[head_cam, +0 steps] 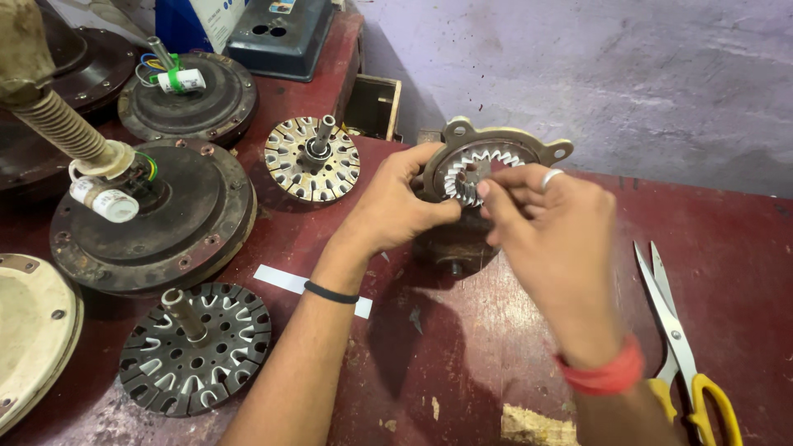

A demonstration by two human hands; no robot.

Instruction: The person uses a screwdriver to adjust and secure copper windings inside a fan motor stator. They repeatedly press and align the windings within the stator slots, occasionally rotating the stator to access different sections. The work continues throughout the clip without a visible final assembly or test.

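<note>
Left hand (396, 206): grips the round metal stator ring with white-lined slots (496, 161).
Right hand (549, 227): fingertips pinch its inner teeth.
Nearby: yellow-handled scissors (681, 347) on the dark red table (462, 363).

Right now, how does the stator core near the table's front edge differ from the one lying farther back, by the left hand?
The front stator core is dark grey to black; the back stator core is tan and rust-flecked. The front one's shaft leans toward the upper left; the back one's shaft looks closer to upright. The front one appears larger, though it lies nearer the camera. Both are slotted round discs lying flat on the red table, untouched by either hand.
</note>
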